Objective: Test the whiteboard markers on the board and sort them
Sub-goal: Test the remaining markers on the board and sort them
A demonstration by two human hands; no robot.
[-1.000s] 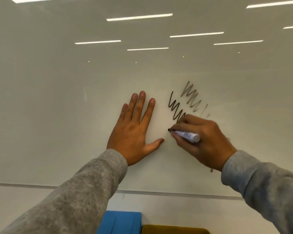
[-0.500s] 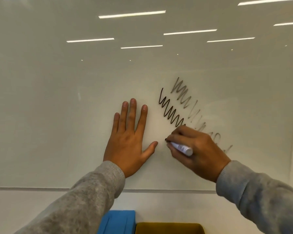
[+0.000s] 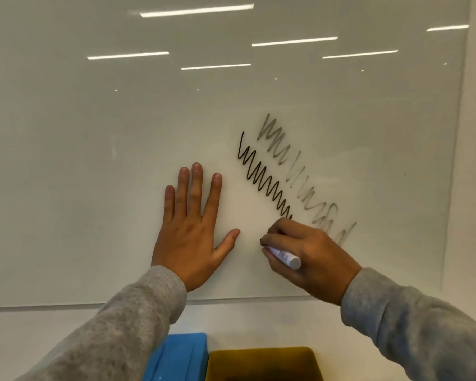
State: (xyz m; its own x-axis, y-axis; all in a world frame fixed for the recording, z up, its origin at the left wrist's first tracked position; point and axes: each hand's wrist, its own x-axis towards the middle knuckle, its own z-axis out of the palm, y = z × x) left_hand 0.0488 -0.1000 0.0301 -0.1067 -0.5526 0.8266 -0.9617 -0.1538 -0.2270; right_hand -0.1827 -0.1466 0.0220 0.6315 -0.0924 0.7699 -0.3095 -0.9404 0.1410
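A glossy whiteboard (image 3: 94, 160) fills the view. My right hand (image 3: 311, 257) grips a white marker (image 3: 285, 256) with a black tip, the tip touching the board. A dark black zigzag line (image 3: 261, 174) runs diagonally down to that hand. Beside it, further right, a faint grey zigzag (image 3: 294, 171) slants the same way. My left hand (image 3: 193, 229) lies flat on the board with fingers spread, left of the marker.
Below the board's bottom edge sit a blue bin (image 3: 182, 356) and a mustard-yellow bin (image 3: 264, 362), side by side, partly cut off. The board's right edge (image 3: 455, 160) meets a white wall. Ceiling lights reflect in the board's upper part.
My right hand has drawn the black zigzag longer, moving down and to the right. The left hand stays pressed flat on the board.
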